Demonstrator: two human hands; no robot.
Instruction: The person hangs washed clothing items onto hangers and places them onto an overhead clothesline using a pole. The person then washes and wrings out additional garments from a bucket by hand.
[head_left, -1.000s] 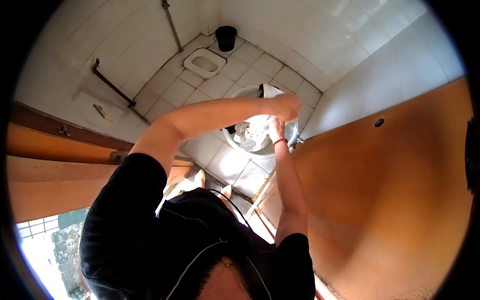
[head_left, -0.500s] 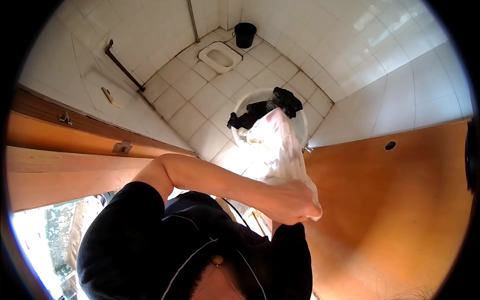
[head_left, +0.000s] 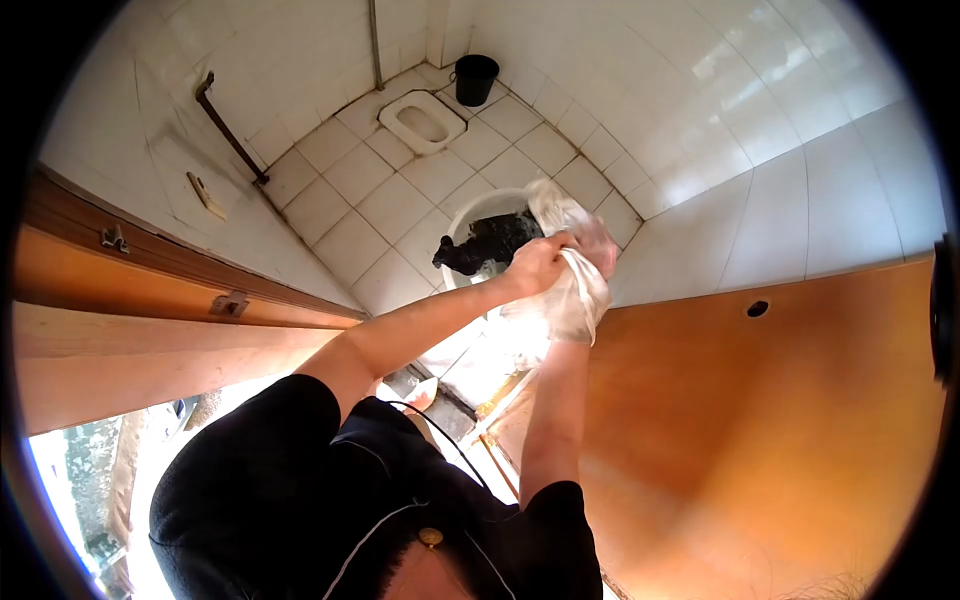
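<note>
A thin white cloth [head_left: 585,290] is bunched between my two hands above a pale basin [head_left: 462,212] on the floor. My left hand [head_left: 540,264] is closed on the cloth. Beside it, my right hand [head_left: 597,248] is blurred and partly covered, closed around the same cloth. One part of the cloth stretches beyond the hands over the basin's rim, while the rest drapes around my right wrist and hangs in bright light. Dark wet fabric [head_left: 490,242] lies in the basin, one end over its left rim.
A squat toilet [head_left: 422,122] and a black bucket [head_left: 476,80] are at the back of the tiled floor [head_left: 375,210]. An orange-brown door [head_left: 720,430] stands on the right. A wooden door frame [head_left: 170,265] and a wall pipe [head_left: 232,130] are on the left.
My hands have moved forward over the basin with the white cloth. The right hand and forearm now show. A dark piece that was raised at the basin's right rim no longer shows there.
</note>
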